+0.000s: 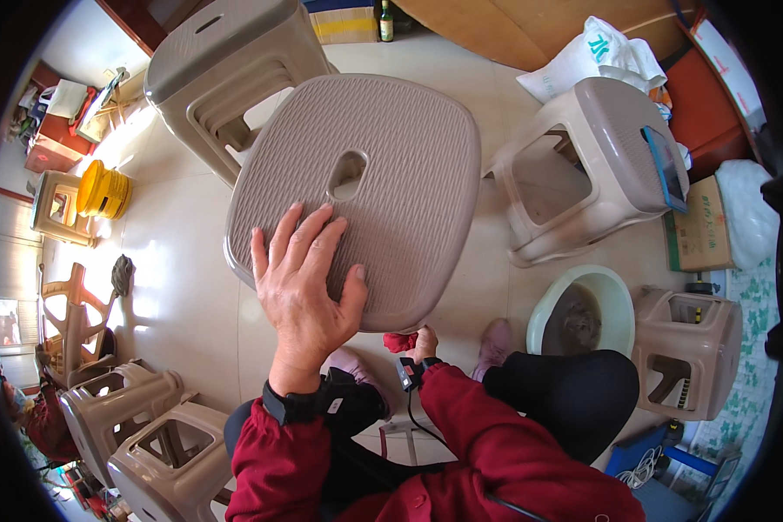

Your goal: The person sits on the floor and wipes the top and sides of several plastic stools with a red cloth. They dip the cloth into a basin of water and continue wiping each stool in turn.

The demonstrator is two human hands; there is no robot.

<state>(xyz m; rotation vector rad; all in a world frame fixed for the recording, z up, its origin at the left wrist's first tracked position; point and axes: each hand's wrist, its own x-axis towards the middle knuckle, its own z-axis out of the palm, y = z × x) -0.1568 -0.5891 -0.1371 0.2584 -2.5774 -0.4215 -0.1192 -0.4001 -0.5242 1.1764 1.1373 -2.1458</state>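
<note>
A taupe plastic stool (404,169) with a woven-pattern seat and an oval hand hole stands in front of me. My left hand (303,280) rests flat on the near left part of the seat, fingers spread, thumb out to the side. Below the seat's near edge, my right hand (424,344) grips a red cloth (399,342). The seat hides part of the cloth and the stool's legs. To the right, a pale green basin (620,303) holds murky dark water.
Another stool (228,72) stands behind at left. A stool (548,228) at right carries a blue-edged flat object (664,169). More stools (169,450) crowd the lower left. One stool (685,352) stands beyond the basin. A yellow bucket (107,189) and a cardboard box (701,225) are farther out.
</note>
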